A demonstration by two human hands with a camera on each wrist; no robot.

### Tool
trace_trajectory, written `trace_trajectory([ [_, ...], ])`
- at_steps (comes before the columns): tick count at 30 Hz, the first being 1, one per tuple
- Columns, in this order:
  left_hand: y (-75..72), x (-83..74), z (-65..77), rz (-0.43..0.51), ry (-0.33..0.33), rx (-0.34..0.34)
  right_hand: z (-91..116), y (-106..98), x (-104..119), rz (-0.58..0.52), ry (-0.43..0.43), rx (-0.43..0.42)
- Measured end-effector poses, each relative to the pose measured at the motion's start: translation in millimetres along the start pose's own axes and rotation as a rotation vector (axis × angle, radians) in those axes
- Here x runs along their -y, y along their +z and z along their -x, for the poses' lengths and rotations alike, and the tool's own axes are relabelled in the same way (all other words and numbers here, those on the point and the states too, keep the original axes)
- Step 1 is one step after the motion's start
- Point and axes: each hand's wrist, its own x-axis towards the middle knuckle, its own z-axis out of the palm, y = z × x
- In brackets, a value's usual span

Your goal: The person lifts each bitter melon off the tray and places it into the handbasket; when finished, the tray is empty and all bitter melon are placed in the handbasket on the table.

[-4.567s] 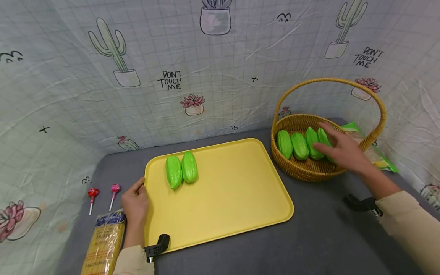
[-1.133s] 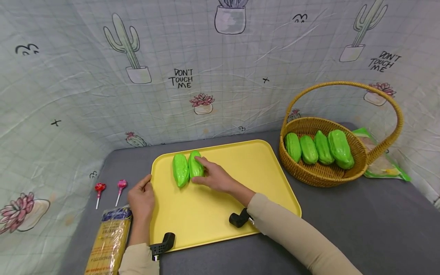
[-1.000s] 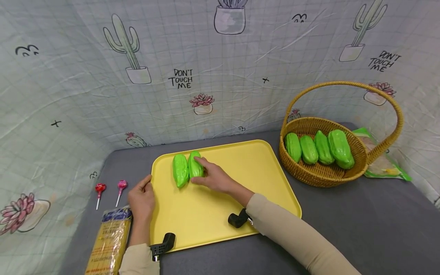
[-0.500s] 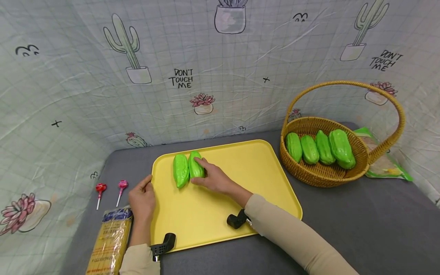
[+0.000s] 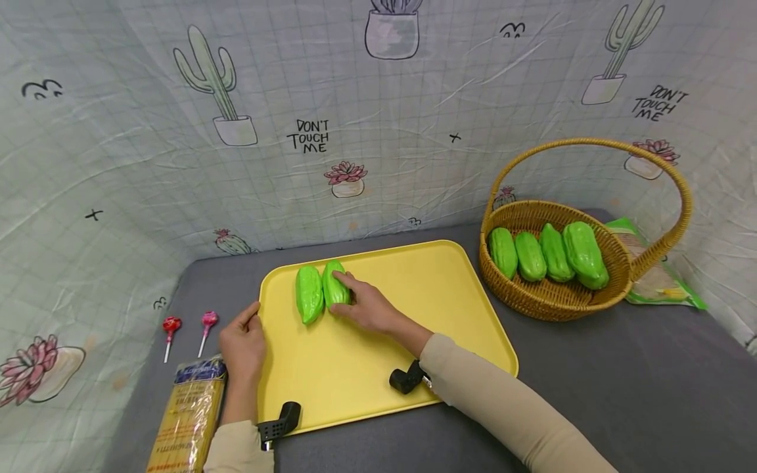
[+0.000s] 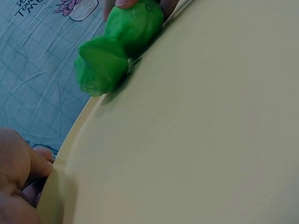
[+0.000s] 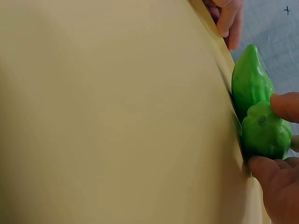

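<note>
Two glossy green papayas lie side by side at the back left of the yellow tray (image 5: pixel 355 368). My right hand (image 5: pixel 374 307) holds the right papaya (image 5: pixel 334 284), fingers on its far part and thumb at its near end. The right wrist view shows the thumb and fingers on either side of this papaya (image 7: pixel 266 133). Against it rests the left papaya (image 5: pixel 310 295), its pointed end toward me; no hand touches it. At the tray's left rim my left hand (image 5: pixel 244 343) grips the edge, fingers curled there, as the left wrist view also shows this hand (image 6: pixel 18 177).
A wicker basket (image 5: pixel 529 303) with a tall handle stands right of the tray, with several green papayas (image 5: pixel 552 255) inside. Behind it lies a green-edged bag (image 5: pixel 665 289). At left are a spaghetti pack (image 5: pixel 188 420), a red lollipop (image 5: pixel 171 325) and a pink lollipop (image 5: pixel 209 320).
Since the earliest frame, my right hand has moved left from the basket to the right papaya on the tray. Over the last second both hands have stayed nearly still; the head view shifts slightly.
</note>
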Motion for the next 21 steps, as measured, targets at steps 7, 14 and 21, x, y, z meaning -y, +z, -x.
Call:
trace_trajectory([
  [7, 1.1, -1.3, -0.6, -0.012, 0.018, -0.017, 2.0, -2.8, -0.8, 0.004, 0.000, -0.008],
  [14, 0.2, -1.8, 0.2, -0.006, 0.010, -0.004, 7.0, -7.2, -1.1, 0.000, -0.003, -0.022],
  [21, -0.7, -2.3, 1.5, -0.004, -0.001, 0.003, 15.0, -13.1, 0.4, -0.050, -0.033, -0.015],
])
